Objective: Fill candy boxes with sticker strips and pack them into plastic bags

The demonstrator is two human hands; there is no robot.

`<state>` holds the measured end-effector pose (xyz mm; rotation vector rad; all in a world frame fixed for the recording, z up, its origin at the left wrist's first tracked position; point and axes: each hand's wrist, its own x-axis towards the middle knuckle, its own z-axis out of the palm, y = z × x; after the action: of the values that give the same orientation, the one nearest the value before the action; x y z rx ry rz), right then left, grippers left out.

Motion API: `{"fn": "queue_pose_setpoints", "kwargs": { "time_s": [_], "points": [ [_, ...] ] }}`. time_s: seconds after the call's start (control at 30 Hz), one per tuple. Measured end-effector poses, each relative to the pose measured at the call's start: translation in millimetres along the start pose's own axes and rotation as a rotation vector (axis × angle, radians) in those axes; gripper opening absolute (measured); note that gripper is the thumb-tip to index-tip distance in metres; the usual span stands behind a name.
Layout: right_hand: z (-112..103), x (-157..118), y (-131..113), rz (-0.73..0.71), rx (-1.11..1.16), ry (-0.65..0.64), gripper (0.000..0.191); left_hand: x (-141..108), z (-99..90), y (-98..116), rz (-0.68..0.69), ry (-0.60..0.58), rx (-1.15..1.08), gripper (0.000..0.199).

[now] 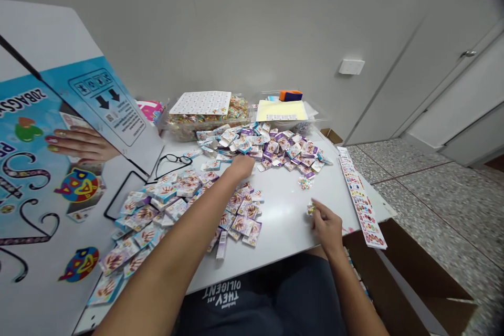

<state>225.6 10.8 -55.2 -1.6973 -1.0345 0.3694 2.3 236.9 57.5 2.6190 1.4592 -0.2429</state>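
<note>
My left hand (242, 167) is stretched forward to the near edge of a heap of small purple, white and blue cardboard boxes (271, 144). Its fingers are curled and mostly hidden behind the back of the hand, so I cannot make out what they grip. Over the bare white tabletop, my right hand (329, 227) pinches a small clear bag of colourful bits (311, 210) between thumb and fingers. A similar clear bag (304, 183) lies farther back on the table. Under and beside my left forearm spreads another pile of small boxes (185, 186).
Two clear plastic bins (185, 128) stand against the wall, one full of small bags. Black glasses (173, 159) lie at left, near a large printed display box (51, 168). A sticker strip (360, 199) lies at right, above an open carton (409, 273) on the floor.
</note>
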Motion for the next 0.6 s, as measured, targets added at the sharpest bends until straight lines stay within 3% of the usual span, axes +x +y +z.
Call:
{"fn": "queue_pose_setpoints", "kwargs": {
  "time_s": [0.13, 0.23, 0.33, 0.4, 0.6],
  "points": [
    [4.1, -14.0, -7.0, -0.053, 0.082, -0.006, 0.038, -36.2, -18.7, 26.1, 0.02, 0.185, -0.04, 0.017],
    [6.5, -23.2, -18.3, -0.117, 0.132, -0.078, 0.033, -78.4, -16.3, 48.9, 0.131, 0.245, -0.134, 0.008],
    [7.7, -29.7, -33.7, -0.07, 0.241, -0.109, 0.029, -118.7, 10.3, 73.2, 0.189, 0.247, -0.264, 0.002],
    [8.3, -32.7, -43.7, -0.014, 0.391, -0.097, 0.024, -141.3, 37.5, 90.0, 0.138, 0.272, -0.561, 0.008],
    [10.7, -44.9, -60.9, 0.108, 0.767, -0.183, 0.036, -186.9, 112.7, 126.8, 0.184, 0.31, -1.124, 0.048]
  ]
}}
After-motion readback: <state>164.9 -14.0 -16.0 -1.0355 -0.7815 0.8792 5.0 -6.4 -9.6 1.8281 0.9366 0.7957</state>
